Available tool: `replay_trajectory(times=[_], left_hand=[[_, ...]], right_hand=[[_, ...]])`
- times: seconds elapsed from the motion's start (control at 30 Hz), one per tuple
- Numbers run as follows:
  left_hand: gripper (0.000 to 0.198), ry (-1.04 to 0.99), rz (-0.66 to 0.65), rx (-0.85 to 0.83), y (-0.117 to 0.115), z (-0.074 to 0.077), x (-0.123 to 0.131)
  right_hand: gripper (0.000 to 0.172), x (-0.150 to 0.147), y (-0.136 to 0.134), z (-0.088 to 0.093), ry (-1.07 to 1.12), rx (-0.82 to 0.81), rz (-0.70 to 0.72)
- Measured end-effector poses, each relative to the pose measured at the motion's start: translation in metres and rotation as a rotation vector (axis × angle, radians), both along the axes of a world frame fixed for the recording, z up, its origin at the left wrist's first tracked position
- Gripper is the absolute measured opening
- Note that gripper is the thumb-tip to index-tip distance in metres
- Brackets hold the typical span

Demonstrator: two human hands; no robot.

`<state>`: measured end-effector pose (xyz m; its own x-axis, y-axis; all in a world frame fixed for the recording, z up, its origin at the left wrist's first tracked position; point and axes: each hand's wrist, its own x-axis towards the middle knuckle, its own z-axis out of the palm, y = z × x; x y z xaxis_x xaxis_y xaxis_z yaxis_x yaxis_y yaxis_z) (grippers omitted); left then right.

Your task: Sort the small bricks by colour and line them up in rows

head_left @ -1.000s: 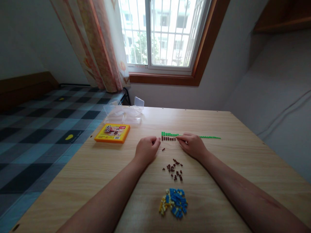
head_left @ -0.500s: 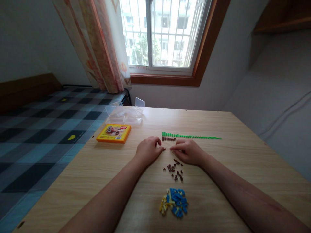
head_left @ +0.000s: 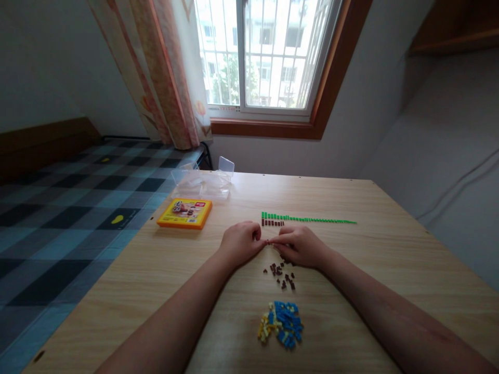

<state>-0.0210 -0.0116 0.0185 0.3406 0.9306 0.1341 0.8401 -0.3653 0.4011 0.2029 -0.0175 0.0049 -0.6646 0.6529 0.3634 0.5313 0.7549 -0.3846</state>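
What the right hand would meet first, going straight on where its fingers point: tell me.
The right hand would probably meet a tiny, dark brown plastic brick, barely visible between the hands, then the bare left hand; depth and contact there are hard to tell.

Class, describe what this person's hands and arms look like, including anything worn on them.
The left hand and right hand are both bare, without gloves. No watch or bracelet shows at either wrist. The left forearm and right forearm show no sleeves; fingernail details are too small to tell.
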Motion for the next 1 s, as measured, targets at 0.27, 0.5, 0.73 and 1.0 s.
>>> replay_trajectory(times=[0.27,0.5,0.73,1.0], left_hand=[[0.022,-0.025,0.014,-0.005,0.0,0.0,0.0],[0.02,-0.074,0.086,-0.012,0.003,0.0,-0.001],[0.018,-0.087,0.131,-0.014,0.003,-0.001,-0.001],[0.018,-0.078,0.139,-0.008,0.003,-0.001,0.0]], right_hand=[[0.024,0.0,0.0,-0.003,0.005,0.018,-0.006],[0.022,0.006,0.001,-0.003,-0.034,0.053,-0.054],[0.024,0.023,0.008,-0.007,-0.064,0.045,-0.361],[0.026,0.02,0.017,-0.014,-0.042,0.019,-0.463]])
